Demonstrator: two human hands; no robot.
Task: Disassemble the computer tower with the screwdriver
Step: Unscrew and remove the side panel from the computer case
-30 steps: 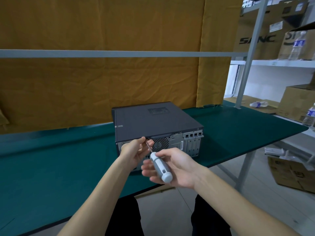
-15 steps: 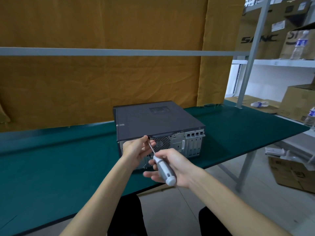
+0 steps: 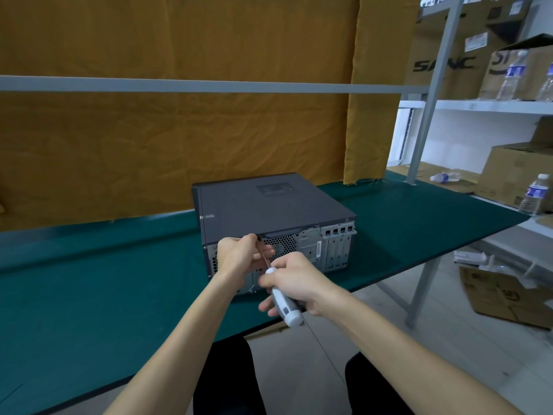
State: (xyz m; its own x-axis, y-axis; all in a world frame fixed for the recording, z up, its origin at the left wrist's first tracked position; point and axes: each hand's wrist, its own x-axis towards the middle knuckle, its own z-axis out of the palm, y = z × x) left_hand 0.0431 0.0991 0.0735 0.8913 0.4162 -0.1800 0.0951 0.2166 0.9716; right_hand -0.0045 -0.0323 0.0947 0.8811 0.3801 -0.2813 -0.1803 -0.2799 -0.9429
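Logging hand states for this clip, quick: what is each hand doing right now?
Left hand: fingers pinch the screwdriver shaft near its tip at the computer tower.
Right hand: grips the screwdriver handle.

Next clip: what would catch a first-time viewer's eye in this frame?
The dark computer tower lying on its side on the green table, rear panel facing the person. In front of it, the right hand grips a white-handled screwdriver aimed at the panel's top edge, where the left hand steadies the shaft. A wide mustard cloth hangs behind.
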